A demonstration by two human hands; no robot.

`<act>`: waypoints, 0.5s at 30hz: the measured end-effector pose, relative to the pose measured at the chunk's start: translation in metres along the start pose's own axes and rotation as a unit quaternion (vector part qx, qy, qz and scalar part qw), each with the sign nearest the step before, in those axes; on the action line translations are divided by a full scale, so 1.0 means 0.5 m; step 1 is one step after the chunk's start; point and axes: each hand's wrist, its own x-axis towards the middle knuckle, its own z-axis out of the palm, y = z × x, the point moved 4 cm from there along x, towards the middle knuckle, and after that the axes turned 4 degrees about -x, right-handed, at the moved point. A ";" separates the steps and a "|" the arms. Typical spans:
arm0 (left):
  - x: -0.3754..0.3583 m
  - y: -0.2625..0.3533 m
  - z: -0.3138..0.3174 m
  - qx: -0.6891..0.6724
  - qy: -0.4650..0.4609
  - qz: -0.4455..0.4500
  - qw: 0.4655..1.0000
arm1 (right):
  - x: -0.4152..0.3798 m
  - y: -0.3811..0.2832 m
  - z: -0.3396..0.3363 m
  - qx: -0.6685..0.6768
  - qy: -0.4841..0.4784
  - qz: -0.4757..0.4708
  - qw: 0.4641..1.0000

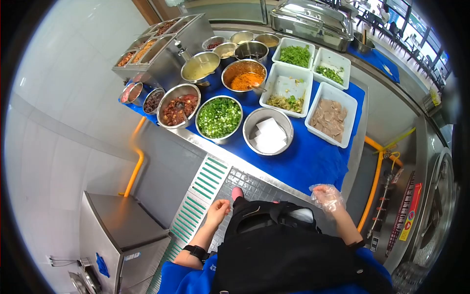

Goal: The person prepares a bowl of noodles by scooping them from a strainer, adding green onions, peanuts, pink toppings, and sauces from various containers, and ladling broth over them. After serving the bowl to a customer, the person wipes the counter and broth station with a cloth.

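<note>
My left hand (219, 211) is bare, its fingers curled together, over the floor in front of the table; whether anything small is in it cannot be made out. My right hand (327, 196), in a loose clear plastic glove, is at the front right edge of the blue-covered table (313, 164), fingers bent inward. Nearest to it are a white tub of sliced meat (329, 117) and a steel pot with white paper squares (270, 136). Left of that pot stands a bowl of chopped green onion (219, 117), then a bowl of red chili mix (179, 109).
Behind stand a pot of orange paste (245, 81), a pot of yellowish liquid (200, 67) and tubs of greens (294, 55). A steel chafing dish (313, 24) is at the back. A steel cabinet (117, 220) stands at left, a yellow pipe (372, 191) at right.
</note>
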 end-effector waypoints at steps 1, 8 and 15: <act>0.000 0.004 -0.003 0.005 0.000 -0.012 1.000 | 0.008 -0.035 0.004 -0.008 0.011 -0.028 1.000; 0.071 0.033 -0.055 0.009 -0.047 -0.017 0.999 | 0.075 -0.344 0.065 0.008 -0.036 -0.110 0.993; 0.171 0.077 -0.195 -0.047 -0.021 -0.012 0.999 | 0.251 -0.552 0.242 -0.161 0.022 -0.409 0.898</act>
